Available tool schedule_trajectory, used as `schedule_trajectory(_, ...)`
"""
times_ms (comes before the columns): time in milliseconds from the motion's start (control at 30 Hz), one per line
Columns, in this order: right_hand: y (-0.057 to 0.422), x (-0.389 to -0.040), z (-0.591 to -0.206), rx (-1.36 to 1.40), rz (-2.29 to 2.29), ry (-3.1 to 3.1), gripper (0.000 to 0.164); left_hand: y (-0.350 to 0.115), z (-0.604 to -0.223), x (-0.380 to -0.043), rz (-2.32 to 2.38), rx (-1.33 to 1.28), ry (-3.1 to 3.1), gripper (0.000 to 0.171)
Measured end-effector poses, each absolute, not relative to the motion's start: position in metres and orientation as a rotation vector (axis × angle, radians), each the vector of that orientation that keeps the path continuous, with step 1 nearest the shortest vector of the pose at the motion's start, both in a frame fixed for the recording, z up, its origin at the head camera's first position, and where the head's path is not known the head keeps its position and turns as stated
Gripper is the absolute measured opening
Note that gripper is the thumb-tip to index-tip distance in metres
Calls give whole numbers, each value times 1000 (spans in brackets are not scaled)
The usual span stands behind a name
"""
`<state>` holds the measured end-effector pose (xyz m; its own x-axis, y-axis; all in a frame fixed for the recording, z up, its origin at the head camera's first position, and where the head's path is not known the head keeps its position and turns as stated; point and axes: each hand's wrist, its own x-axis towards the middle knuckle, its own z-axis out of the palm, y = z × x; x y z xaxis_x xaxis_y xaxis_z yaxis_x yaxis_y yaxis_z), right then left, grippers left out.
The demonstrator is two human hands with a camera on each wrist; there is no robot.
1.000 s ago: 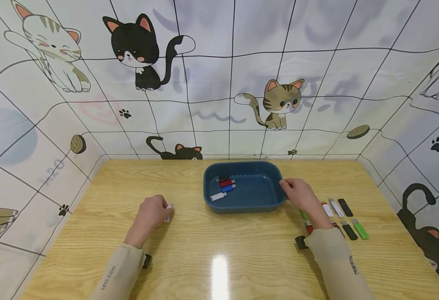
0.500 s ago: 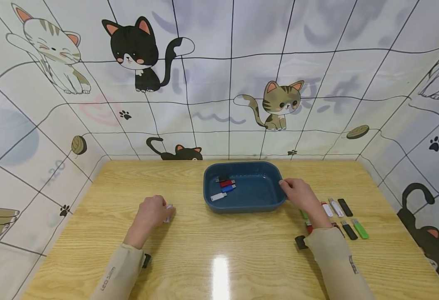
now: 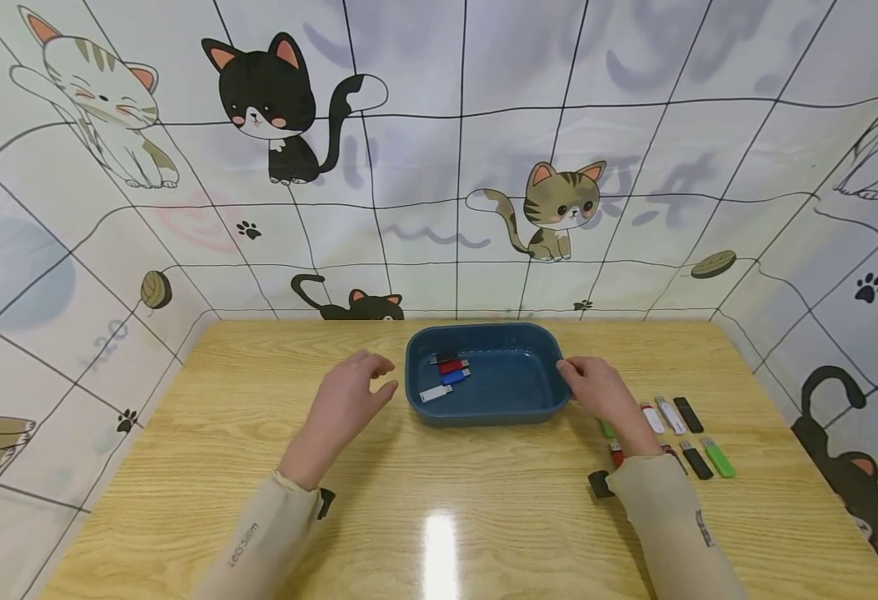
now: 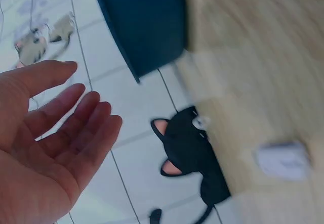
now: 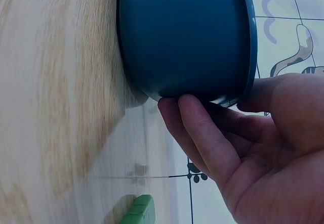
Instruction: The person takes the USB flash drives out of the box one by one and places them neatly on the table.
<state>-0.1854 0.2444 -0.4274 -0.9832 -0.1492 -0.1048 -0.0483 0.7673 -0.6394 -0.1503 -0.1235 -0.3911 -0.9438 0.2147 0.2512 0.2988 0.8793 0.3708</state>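
Note:
A blue tray (image 3: 506, 383) stands on the table with several USB sticks in its left part: black (image 3: 447, 356), red (image 3: 453, 367), blue (image 3: 456, 377) and white (image 3: 435, 393). My right hand (image 3: 596, 387) grips the tray's right end, thumb at the rim and fingers against the outer wall. My left hand (image 3: 349, 396) hovers just left of the tray, fingers loosely bent and nothing between them. In the left wrist view a blurred small white object (image 4: 283, 161) lies on the table away from that hand; the hand and forearm hide that spot in the head view.
Right of the tray, more USB sticks lie in rows, among them a black one (image 3: 689, 414), a green one (image 3: 719, 458) and a white one (image 3: 670, 415); my right forearm covers some. A cat-print curtain (image 3: 424, 233) borders the wooden table (image 3: 379, 533) behind and at both sides.
My left hand has let go of the white USB stick on the table and moved right and away from me, toward the tray. My right hand keeps its hold on the tray.

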Motion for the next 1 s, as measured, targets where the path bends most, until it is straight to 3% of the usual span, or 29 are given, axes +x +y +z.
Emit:
schedule_trajectory(500,244,-186,-428,-141,-1007,2812,38,-63,-386,-170,-484,-767,-2967,30)
schedule_trajectory(1000,244,-186,-426,-129,-1023,2801,37,-41,-412,-189,-166,-784,-3045,22)
